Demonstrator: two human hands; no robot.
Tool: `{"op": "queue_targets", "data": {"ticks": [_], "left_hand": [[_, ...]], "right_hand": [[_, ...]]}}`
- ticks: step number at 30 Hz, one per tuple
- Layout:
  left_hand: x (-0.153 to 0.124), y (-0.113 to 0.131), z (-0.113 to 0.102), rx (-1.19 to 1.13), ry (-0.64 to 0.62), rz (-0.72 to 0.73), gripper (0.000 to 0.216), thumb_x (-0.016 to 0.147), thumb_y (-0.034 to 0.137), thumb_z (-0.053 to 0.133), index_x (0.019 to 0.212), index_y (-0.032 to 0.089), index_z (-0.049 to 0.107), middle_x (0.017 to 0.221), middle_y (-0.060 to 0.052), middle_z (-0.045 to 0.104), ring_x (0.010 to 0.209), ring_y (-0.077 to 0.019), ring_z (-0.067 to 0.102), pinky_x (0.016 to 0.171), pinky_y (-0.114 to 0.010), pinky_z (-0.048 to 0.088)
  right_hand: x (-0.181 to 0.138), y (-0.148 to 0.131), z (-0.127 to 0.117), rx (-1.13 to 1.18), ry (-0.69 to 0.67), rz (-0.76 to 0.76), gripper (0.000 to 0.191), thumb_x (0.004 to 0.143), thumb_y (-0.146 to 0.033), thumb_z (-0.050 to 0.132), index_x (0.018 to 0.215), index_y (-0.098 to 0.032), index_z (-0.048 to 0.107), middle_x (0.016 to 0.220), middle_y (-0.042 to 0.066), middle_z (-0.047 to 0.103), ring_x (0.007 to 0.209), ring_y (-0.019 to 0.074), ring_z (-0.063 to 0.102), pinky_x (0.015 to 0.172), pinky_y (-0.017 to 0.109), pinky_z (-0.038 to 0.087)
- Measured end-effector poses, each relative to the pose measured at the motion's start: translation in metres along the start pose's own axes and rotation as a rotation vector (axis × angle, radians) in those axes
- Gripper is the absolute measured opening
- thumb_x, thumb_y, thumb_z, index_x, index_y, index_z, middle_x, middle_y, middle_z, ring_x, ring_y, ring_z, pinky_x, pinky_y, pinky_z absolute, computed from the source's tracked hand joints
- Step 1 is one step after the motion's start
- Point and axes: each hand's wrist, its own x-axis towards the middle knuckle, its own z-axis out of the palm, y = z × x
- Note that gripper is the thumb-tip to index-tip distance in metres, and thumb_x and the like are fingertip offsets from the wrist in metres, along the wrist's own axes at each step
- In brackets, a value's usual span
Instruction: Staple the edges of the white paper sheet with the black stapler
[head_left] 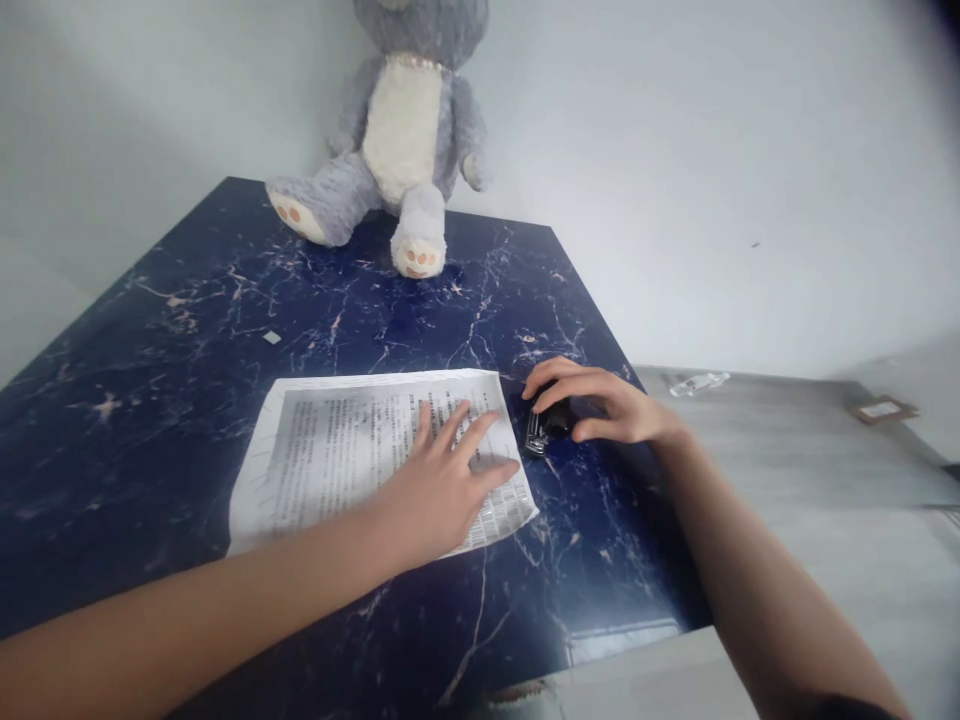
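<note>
A stack of printed paper sheets point(330, 445) lies on the dark blue marbled table point(165, 400). My left hand point(442, 480) rests flat on the right part of the sheets, fingers spread and open. Just right of the paper's edge sits a small black stapler point(541, 430). My right hand point(600, 400) curls over it, with the thumb and fingers closing round its body.
A grey and cream plush toy point(401, 130) sits at the table's far edge against the white wall. A small scrap of paper point(271, 337) lies on the table beyond the sheets. To the right is grey floor with a clear plastic item point(697, 381) and a small brown box point(881, 409).
</note>
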Motion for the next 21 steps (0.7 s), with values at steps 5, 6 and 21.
{"op": "queue_targets", "data": {"ticks": [5,6,21], "left_hand": [[-0.001,0.0,0.003,0.016,0.06,-0.102,0.048,0.095,0.011,0.058,0.141,0.025,0.062,0.156,-0.019,0.044,0.149,-0.0498,0.035,0.111,-0.087,0.021],[-0.002,0.0,0.003,0.0,0.071,-0.091,0.046,0.098,0.016,0.057,0.143,0.026,0.061,0.157,-0.019,0.045,0.149,-0.0486,0.036,0.112,-0.086,0.022],[-0.005,0.007,-0.002,-0.008,0.188,0.033,0.031,0.098,0.014,0.053,0.126,0.017,0.066,0.138,-0.016,0.06,0.13,-0.0353,0.056,0.112,-0.063,0.043]], "right_hand": [[-0.004,0.004,0.008,-0.087,0.17,0.099,0.034,0.09,-0.05,0.077,0.121,-0.037,0.078,0.113,0.005,0.075,0.104,0.0249,0.068,0.097,0.046,0.053],[-0.004,0.003,0.011,-0.093,0.207,0.123,0.034,0.089,-0.051,0.077,0.12,-0.037,0.079,0.112,0.005,0.075,0.102,0.0248,0.068,0.097,0.046,0.053],[-0.006,0.001,0.011,-0.209,0.353,0.184,0.029,0.092,-0.049,0.075,0.116,-0.034,0.081,0.11,0.007,0.075,0.098,0.0274,0.066,0.094,0.049,0.052]]}}
